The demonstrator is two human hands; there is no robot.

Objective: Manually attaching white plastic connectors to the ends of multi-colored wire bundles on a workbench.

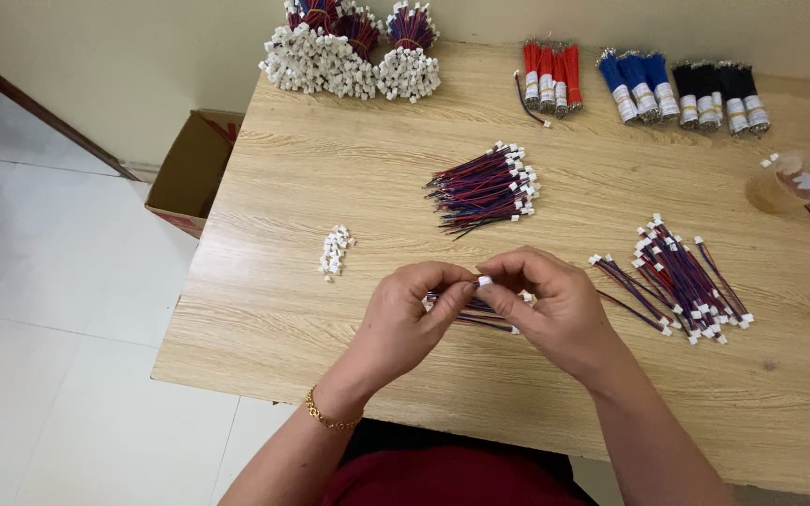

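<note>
Both hands meet near the front middle of a wooden table. My left hand pinches the red-and-blue wires of a short cable. My right hand pinches the small white connector at the cable's end, fingertips touching those of the left. A few more wires lie under the hands. A small heap of loose white connectors sits to the left of my left hand.
One pile of finished cables lies at table centre, another pile of cables at right. Bundles of red wires, blue wires and black wires line the back edge. Large connector bundles sit back left. A cardboard box stands on the floor.
</note>
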